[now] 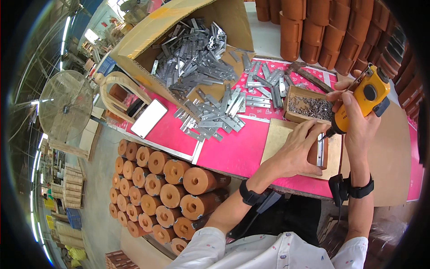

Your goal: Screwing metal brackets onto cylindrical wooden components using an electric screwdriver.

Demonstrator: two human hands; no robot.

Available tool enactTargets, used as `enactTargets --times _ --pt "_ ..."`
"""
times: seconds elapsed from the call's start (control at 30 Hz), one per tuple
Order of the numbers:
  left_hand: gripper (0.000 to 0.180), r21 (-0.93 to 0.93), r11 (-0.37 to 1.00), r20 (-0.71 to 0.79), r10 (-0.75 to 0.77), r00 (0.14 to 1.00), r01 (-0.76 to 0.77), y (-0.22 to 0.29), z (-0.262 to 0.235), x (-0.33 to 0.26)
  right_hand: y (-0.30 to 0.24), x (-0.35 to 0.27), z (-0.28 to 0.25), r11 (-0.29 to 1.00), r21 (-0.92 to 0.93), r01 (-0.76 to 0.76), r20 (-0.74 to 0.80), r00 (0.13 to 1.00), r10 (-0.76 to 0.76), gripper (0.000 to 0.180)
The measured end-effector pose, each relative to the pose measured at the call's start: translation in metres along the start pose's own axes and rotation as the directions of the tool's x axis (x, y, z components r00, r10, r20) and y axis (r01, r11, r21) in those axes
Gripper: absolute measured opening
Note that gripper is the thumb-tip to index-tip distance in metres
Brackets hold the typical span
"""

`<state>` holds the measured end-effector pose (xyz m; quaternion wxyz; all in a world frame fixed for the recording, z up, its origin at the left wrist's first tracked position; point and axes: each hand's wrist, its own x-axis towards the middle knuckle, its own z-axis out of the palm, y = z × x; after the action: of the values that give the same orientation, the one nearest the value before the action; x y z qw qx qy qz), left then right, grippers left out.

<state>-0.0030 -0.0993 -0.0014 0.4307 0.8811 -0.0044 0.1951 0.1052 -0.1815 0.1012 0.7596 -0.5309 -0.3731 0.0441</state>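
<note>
My left hand [293, 150] is wrapped round a reddish-brown wooden piece [325, 157], which rests on a tan board [274, 141]. A narrow metal strip [320, 153] lies along the face of that piece. In my right hand [358, 117] is a yellow power screwdriver [375, 91]. Its dark tip comes down to the strip's far end, close to my left fingertips; whether a screw sits under it is too small to tell. Just beyond the board, a shallow wooden box [292, 95] holds many small screws [309, 107].
A tipped cardboard box [152, 27] spills metal strips [224, 107] over the pink tabletop [233, 154]. A hammer [313, 78] lies behind the screw box. Brown cylinders [172, 196] are stacked below left; more reddish-brown pieces [291, 36] stand at the back. A phone [149, 119] and a fan [66, 109] are at left.
</note>
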Motion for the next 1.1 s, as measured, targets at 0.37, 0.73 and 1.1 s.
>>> enactTargets --times 0.37,0.73,1.1 --pt "0.124 -0.006 0.996 -0.017 -0.086 0.996 0.086 -0.007 -0.006 0.0 0.004 0.002 0.004 0.999 -0.046 0.005 0.026 1.0 -0.003 0.032" --pt "0.124 -0.001 0.994 0.021 -0.113 0.993 0.113 -0.001 -0.002 0.002 0.006 -0.007 -0.004 0.999 -0.036 -0.024 0.053 0.998 0.026 0.015" --pt "0.098 -0.113 0.994 0.019 0.015 1.0 -0.012 -0.018 -0.024 0.013 0.011 -0.005 -0.009 1.0 -0.025 -0.017 0.106 0.994 0.019 0.02"
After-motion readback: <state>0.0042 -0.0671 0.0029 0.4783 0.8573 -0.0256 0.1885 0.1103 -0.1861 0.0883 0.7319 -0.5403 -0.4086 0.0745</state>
